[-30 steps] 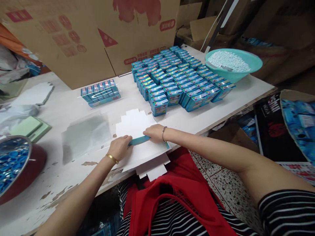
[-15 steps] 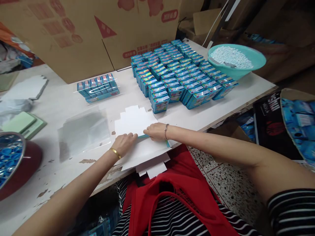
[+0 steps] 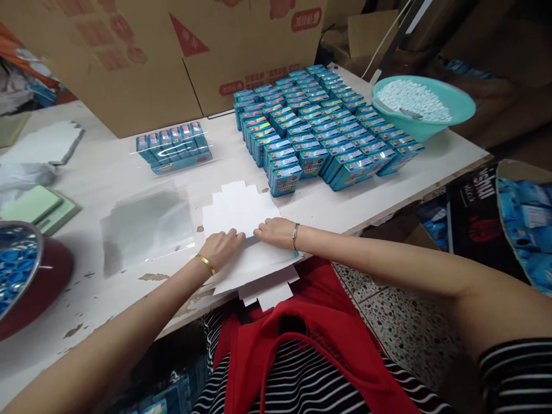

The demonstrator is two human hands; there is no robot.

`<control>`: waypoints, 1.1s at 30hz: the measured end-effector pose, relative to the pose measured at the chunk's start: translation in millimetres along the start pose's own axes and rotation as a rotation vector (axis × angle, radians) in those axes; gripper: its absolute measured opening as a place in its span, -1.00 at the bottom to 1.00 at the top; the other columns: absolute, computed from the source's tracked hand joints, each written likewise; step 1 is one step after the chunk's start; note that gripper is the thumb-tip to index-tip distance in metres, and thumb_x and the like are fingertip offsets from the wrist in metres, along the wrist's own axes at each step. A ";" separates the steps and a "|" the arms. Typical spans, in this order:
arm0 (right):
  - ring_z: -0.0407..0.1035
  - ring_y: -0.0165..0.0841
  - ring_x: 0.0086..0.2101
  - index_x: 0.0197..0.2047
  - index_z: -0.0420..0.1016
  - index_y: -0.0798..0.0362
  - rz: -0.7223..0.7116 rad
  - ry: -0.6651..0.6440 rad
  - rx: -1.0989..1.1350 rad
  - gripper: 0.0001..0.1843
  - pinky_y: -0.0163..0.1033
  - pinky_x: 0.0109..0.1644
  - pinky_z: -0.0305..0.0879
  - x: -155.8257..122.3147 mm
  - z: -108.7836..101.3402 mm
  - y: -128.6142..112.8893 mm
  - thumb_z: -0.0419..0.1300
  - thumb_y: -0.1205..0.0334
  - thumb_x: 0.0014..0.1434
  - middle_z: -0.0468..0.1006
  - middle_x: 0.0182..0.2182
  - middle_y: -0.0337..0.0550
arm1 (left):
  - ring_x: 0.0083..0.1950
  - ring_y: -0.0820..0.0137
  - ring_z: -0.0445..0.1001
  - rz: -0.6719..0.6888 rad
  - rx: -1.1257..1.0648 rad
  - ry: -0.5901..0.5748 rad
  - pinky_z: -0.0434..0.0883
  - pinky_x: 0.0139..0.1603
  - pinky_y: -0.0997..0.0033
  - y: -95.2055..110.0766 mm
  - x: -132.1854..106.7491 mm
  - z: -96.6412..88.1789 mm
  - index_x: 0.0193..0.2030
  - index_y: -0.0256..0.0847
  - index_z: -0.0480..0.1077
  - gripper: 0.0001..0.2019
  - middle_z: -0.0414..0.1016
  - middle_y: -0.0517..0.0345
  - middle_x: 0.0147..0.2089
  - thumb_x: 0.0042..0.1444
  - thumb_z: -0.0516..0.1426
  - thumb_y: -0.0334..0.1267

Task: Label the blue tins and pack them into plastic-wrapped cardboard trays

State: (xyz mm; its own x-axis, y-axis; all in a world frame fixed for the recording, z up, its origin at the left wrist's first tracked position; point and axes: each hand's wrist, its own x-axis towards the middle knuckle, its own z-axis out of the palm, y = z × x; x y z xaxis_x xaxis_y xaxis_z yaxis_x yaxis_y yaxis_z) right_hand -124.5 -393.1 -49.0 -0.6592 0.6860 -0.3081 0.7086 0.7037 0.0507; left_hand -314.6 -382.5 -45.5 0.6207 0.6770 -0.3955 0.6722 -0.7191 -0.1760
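Note:
Flat in front of me on the table edge lies a white cardboard box blank, notched along its outline, with a thin blue strip showing along a crease. My left hand has its curled fingers pressed on that crease. Just to the right, my right hand pinches the same crease, with a small gap between the hands. Under the near part, another notched white piece sticks out over the table edge. To the left lies a stack of clear plastic sheets.
Many blue packs stand in rows at the back right, beside a turquoise basin of white pieces. A wrapped tray of packs sits back left. A green scale and red bowl are left; a large carton stands behind.
The view has shifted slightly. Both hands stay on the crease of the box blank, with the left hand's fingers moved a little along it toward the right.

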 end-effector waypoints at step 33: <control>0.27 -0.22 -0.18 -0.09 0.45 0.12 0.243 0.592 0.086 -0.75 -0.12 -0.11 0.22 -45.4 63.1 -43.1 -0.02 0.44 0.28 0.47 -0.21 -0.01 | -0.22 0.28 0.35 0.120 -0.332 0.508 0.32 -0.19 0.25 19.9 -50.7 44.7 0.01 -0.23 0.39 -0.73 0.42 -0.02 -0.24 0.24 0.00 -0.25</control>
State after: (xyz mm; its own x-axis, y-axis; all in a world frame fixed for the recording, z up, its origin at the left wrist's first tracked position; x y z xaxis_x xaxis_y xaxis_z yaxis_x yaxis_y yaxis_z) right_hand -109.2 -466.3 -97.1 -0.4876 0.8268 0.2805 0.8564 0.5155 -0.0305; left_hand -350.7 -438.2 -69.3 0.7593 0.6433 0.0981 0.6250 -0.7629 0.1652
